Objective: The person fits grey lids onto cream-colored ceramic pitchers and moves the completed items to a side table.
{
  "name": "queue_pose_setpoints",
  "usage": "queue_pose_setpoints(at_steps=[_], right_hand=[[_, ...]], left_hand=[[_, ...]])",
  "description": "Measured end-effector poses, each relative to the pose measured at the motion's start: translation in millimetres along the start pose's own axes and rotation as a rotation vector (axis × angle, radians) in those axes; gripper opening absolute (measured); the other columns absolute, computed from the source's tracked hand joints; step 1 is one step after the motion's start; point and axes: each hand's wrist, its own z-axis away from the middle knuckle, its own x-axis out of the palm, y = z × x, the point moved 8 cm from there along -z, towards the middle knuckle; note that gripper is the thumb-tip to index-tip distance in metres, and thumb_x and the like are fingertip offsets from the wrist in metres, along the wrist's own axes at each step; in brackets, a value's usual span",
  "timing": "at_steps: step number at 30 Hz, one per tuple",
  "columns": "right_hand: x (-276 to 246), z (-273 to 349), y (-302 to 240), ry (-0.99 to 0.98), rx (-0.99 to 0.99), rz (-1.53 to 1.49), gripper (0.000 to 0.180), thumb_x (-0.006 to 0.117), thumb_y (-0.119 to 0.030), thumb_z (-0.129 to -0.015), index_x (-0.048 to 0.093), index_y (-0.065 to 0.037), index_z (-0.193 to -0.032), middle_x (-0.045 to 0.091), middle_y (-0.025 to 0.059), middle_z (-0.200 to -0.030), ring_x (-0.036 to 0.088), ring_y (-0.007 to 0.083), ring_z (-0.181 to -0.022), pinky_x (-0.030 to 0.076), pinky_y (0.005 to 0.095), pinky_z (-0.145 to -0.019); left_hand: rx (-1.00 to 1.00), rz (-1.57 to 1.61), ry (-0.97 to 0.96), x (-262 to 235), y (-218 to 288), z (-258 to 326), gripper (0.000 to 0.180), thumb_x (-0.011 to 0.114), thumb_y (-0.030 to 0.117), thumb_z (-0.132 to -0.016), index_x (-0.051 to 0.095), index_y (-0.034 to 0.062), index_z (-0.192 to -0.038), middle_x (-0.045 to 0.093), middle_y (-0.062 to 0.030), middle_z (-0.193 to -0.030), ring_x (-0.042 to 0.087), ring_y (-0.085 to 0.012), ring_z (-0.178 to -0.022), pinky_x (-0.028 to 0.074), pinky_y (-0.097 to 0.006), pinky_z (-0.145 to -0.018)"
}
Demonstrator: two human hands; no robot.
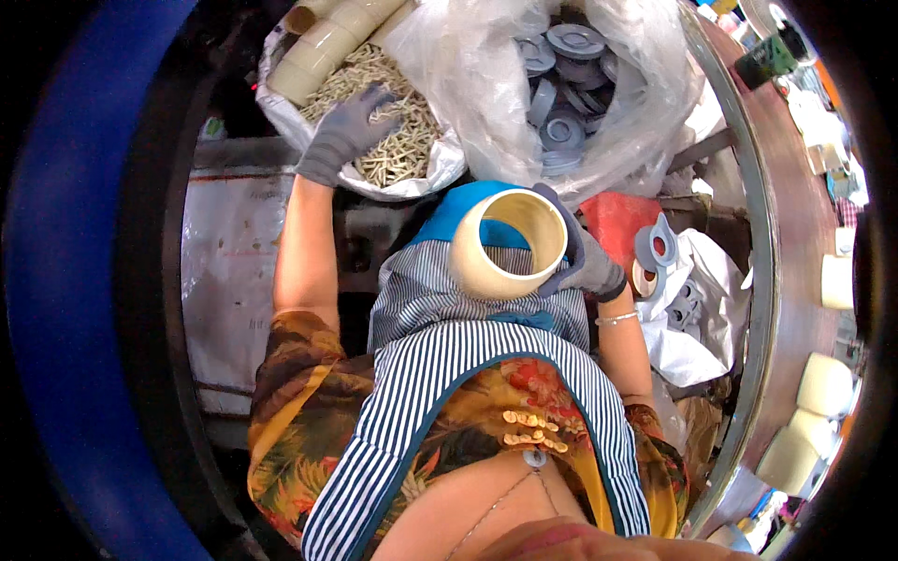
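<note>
My left hand (351, 134), in a grey glove, reaches over a white sack (444, 178) of small beige stick-like pieces (402, 154). Its fingers are spread and touch the heap, and no piece shows gripped in them. My right hand (585, 262), gloved too, is wrapped round the right side of a cream plastic cylinder (475, 271). That cylinder is hollow, and its round opening faces up above my lap. Part of the right hand's grip is hidden behind the cylinder wall.
Larger cream tubes (327, 56) lie in the sack's far side. A clear plastic bag (477, 93) holds grey round parts (563, 131). Right of my lap are a red object (622, 224), a grey ringed part (657, 245) and a white bag (702, 351). A table edge (762, 234) curves along the right, with cream housings (795, 453).
</note>
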Motion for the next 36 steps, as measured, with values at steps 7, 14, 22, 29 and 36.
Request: queue_pose_setpoints(at_steps=[7, 14, 22, 29, 36], right_hand=[[-8.4, 0.5, 12.3, -0.08, 0.088, -0.33, 0.113, 0.091, -0.017, -0.056, 0.028, -0.003, -0.149, 0.041, 0.0064, -0.147, 0.036, 0.0165, -0.135, 0.028, 0.0356, -0.113], [-173.4, 215.1, 24.2, 1.122, 0.371, 1.196, 0.058, 0.072, -0.029, -0.082, 0.052, -0.002, -0.129, 0.062, 0.0184, -0.117, 0.06, 0.0323, -0.107, 0.047, 0.0417, -0.089], [-164.5, 172.8, -18.8, 1.142, 0.162, 0.595, 0.038, 0.062, -0.027, -0.093, 0.056, -0.001, -0.12, 0.064, 0.0096, -0.093, 0.061, 0.0189, -0.076, 0.049, 0.0309, -0.068], [-73.2, 24.4, 2.6, 0.419, 0.429, -0.275, 0.03, 0.055, -0.025, -0.096, 0.056, -0.004, -0.118, 0.057, -0.001, -0.079, 0.048, 0.0069, -0.059, 0.041, 0.0205, -0.051], [-81.6, 5.5, 31.8, 0.478, 0.438, -0.225, 0.029, 0.061, -0.016, -0.091, 0.058, -0.003, -0.117, 0.055, -0.0027, -0.076, 0.04, 0.0035, -0.05, 0.032, 0.0177, -0.043]], left_hand=[[0.108, 0.725, -0.433, 156.4, 108.6, 41.5, 0.071, 0.044, 0.055, -0.095, 0.044, -0.0027, -0.137, 0.047, -0.0178, -0.141, 0.044, -0.0248, -0.13, 0.034, -0.038, -0.109], [-0.198, 1.051, -0.174, 166.4, 49.5, 62.8, 0.05, 0.054, 0.025, -0.097, 0.044, -0.0036, -0.136, 0.059, -0.0164, -0.123, 0.057, -0.022, -0.113, 0.043, -0.032, -0.1], [-0.255, 0.98, -0.365, 185.4, 55.8, 81.8, 0.066, 0.058, 0.038, -0.093, 0.038, -0.0043, -0.14, 0.055, -0.0152, -0.13, 0.052, -0.0219, -0.121, 0.039, -0.034, -0.105], [-0.345, 0.943, -0.313, 213.5, 8.4, 77.7, 0.049, 0.052, 0.034, -0.099, 0.046, -0.0002, -0.134, 0.058, -0.0127, -0.122, 0.058, -0.0166, -0.109, 0.047, -0.03, -0.096], [0.128, 0.39, -0.359, 225.4, -19.0, 82.2, 0.051, 0.049, 0.013, -0.095, 0.034, 0.0016, -0.142, 0.046, -0.029, -0.133, 0.052, -0.0414, -0.117, 0.045, -0.044, -0.101]])
